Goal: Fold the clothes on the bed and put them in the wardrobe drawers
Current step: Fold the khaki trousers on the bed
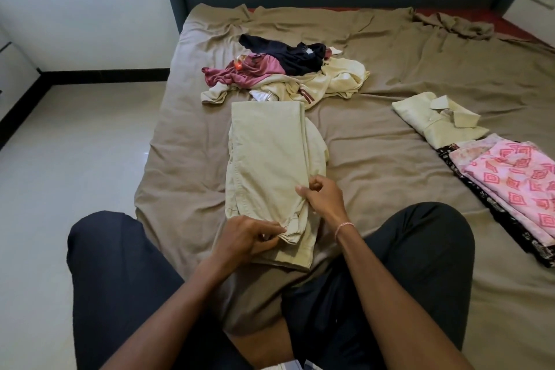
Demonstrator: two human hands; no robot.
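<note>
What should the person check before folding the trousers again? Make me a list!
1. Left hand pinches the trousers' near end: ok.
2. Right hand grips their right edge: ok.
3. Trousers smooth: not ok, cloth bulges out on the right.
4. Far end free of the pile: not ok, they touch.
5. Folded stack tidy: ok.
6. Drawer open: cannot tell, out of view.

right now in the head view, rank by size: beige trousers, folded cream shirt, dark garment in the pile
1. beige trousers
2. folded cream shirt
3. dark garment, farther away, so unsure
</note>
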